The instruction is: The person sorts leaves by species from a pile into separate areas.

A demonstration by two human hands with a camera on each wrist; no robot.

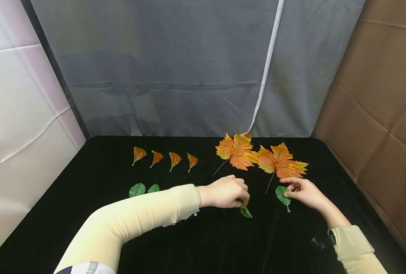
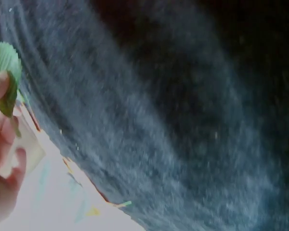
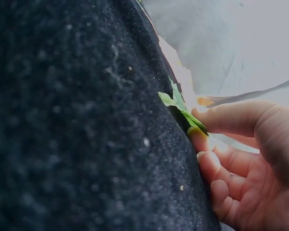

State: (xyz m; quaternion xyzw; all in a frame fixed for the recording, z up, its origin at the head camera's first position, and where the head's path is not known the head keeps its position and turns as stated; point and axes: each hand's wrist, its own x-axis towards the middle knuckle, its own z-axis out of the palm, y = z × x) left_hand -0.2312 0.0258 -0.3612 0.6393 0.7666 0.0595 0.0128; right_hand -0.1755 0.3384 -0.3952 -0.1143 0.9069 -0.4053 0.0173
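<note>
My left hand point(image 1: 227, 191) reaches over the black cloth and pinches a green leaf point(image 1: 246, 211), whose lower part sticks out below the fingers. In the left wrist view that same leaf point(image 2: 10, 62) shows between thumb and fingers at the left edge. Farther right, my right hand point(image 1: 303, 193) pinches another green leaf point(image 1: 282, 195) by its right side, its short stem pointing toward me. The right wrist view shows this leaf point(image 3: 183, 109) between thumb and forefinger, close to the cloth. Just beyond the right hand lies an orange maple leaf point(image 1: 281, 160) with a thin stem.
A second maple leaf point(image 1: 236, 151) lies left of the first, touching it. Several small orange leaf pieces point(image 1: 139, 153) form a row at the back left. Two green leaves point(image 1: 137, 190) lie partly behind my left sleeve. A grey curtain point(image 1: 168, 68) stands behind the black-covered table point(image 1: 189, 247).
</note>
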